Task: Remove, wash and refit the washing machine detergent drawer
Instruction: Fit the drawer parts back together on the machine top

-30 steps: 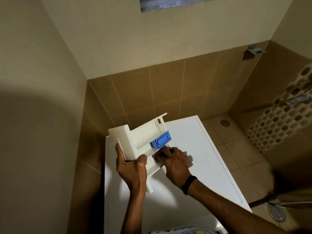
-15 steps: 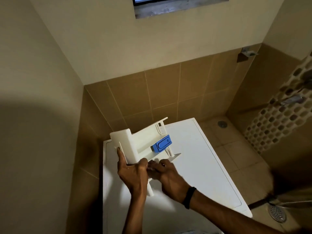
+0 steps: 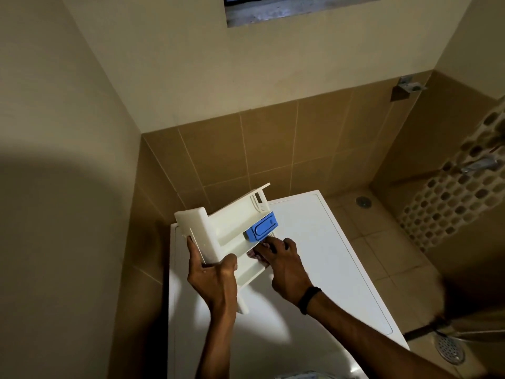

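"Right hand (image 3: 284, 266) has slid back along the detergent drawer (image 3: 232, 231), away from the other thumb and up toward the blue insert (image 3: 261, 227)."

"So it has. Its fingers are curled over the drawer's right edge now, just below that blue piece. And the left hand (image 3: 213, 277)?"

"Gripping the thick front panel, thumb on the near face and fingers round the far side. The drawer is held tilted above the washing machine (image 3: 328, 283), over its rear-left part, with its back end pointing away from the person."

"What's it made of?"

"Hard white plastic, matt and boxy, with straight dividing walls and slotted openings at the far end. The insert is a blue rectangular block with a raised oval outline on top. Any marks on it are too small to read."

"And the machine?"

"Smooth white lid with a thin inset line that rounds at the corners. Behind it are square tan tiles with pale grout. To its right a round metal drain grate (image 3: 449, 351) sits in the floor. There's a black band (image 3: 308, 296) on the right wrist."
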